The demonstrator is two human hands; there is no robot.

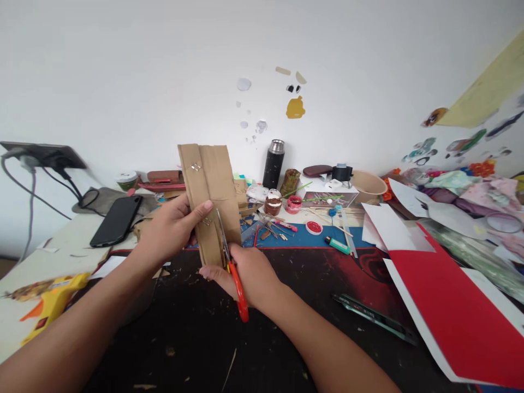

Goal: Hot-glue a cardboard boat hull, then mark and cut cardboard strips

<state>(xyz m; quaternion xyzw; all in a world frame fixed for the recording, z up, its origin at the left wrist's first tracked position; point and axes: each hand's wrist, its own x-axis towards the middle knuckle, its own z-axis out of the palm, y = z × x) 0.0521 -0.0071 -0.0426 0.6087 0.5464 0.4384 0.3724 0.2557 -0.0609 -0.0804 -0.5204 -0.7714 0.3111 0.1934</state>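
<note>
Cardboard [218,177], oblong and creased, meets slim metal-bladed, red-handled scissors [235,277].

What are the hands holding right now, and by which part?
Left hand: the cardboard, by its left edge. Right hand: the scissors, by their red handles.

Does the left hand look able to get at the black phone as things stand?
Probably not yet: the left hand is holding the cardboard, though nothing seems to cover the nearby black phone.
</note>
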